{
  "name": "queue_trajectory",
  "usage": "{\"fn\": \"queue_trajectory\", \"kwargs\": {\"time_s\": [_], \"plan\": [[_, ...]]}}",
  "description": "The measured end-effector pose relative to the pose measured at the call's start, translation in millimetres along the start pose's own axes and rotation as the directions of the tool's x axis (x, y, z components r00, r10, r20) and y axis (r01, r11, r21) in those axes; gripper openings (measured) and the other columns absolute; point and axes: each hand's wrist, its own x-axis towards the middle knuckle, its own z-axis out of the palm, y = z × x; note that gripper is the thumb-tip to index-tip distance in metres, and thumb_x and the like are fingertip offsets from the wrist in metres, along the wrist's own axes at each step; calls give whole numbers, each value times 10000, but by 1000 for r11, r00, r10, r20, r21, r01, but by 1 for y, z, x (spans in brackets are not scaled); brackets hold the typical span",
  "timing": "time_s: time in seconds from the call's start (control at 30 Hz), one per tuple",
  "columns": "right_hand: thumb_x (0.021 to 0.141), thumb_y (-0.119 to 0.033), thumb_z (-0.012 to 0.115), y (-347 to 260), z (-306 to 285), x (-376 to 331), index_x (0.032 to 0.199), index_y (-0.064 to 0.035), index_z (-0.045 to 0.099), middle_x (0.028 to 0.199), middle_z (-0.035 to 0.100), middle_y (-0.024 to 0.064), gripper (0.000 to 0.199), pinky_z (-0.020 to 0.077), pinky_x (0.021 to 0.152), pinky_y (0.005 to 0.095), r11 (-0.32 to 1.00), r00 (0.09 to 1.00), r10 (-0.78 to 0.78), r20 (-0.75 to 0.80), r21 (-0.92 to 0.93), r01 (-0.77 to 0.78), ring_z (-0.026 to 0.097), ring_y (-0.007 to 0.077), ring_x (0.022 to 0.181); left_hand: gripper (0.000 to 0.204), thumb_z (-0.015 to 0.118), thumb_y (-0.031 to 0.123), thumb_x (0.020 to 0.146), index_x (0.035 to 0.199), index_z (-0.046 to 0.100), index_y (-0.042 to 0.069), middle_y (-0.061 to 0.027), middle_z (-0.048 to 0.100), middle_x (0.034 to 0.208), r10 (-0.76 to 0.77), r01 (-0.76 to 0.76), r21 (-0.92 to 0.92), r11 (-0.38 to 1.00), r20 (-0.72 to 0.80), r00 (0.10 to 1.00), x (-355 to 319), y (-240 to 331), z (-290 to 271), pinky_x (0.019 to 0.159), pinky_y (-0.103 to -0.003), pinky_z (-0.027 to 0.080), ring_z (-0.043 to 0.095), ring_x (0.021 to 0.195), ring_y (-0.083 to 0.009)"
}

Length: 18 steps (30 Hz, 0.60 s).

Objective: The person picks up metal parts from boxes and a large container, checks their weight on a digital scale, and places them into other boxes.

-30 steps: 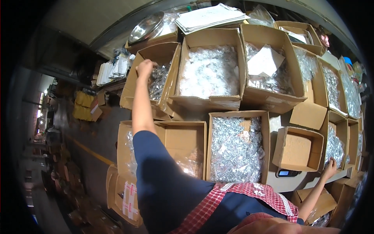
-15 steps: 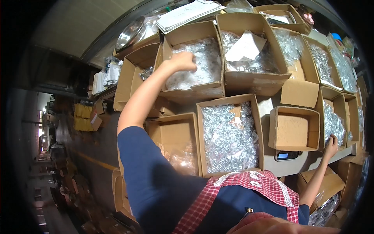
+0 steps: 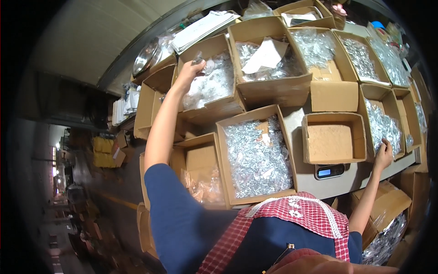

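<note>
My left hand (image 3: 190, 75) is raised over a deep cardboard box (image 3: 219, 106) at the back left. Its fingers are closed on a small clear plastic bag (image 3: 199, 58) that sticks up past them. Below it, the box holds a heap of clear bags (image 3: 212, 82) with whitish contents. On the right, my right hand (image 3: 383, 155) is at the near edge of a box of shiny silvery packets (image 3: 382, 121). Its fingertips are pinched together against the packets, and what is between them is too small to make out.
A wide box (image 3: 218, 137) of small silvery packets lies in front of me. Right of it, an empty cardboard box (image 3: 334, 158) sits on a scale (image 3: 329, 171) with a lit display. More open boxes line the back, one holding a white paper (image 3: 267, 55).
My left hand has lifted out of the bags, and a clear bag now shows in its fingers. My right hand stays at the silvery packets. The whole view has shifted slightly.
</note>
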Motion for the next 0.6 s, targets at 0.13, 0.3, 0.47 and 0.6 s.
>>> {"fn": "queue_trajectory", "kwargs": {"time_s": [0.13,0.3,0.47,0.6], "plan": [[860,-199,507,-3,2,0,995,-154,696,954,693,47,236,487,763,319,1000,999,4,-34,-31,-5,649,205,848,253,651,312,845,930,622,76,22,574,817,141,-109,-232,967,124,982,-42,60,101,709,-249,427,519,745,-76],[859,-231,505,-24,0,-4,1012,-156,688,966,692,47,251,489,754,320,1000,999,23,-30,-12,-24,654,208,840,392,627,302,864,1064,602,-35,-121,636,1005,-123,2,207,978,575,809,-88,91,250,802,-290,486,601,890,-161],[882,-231,511,-25,-9,-11,1077,-153,641,963,671,55,247,483,714,361,984,977,-164,-135,-95,152,643,245,794,316,610,203,834,1078,599,2,-141,640,1024,290,-511,380,771,505,813,-49,109,285,829,-323,497,610,911,-194],[873,-153,507,-50,-7,-18,940,-127,657,937,651,34,166,489,682,326,992,994,-98,-56,-84,93,640,239,797,142,502,-9,793,863,626,-22,-104,649,804,268,-309,107,945,288,919,73,63,253,640,-305,540,622,714,-151]]}}
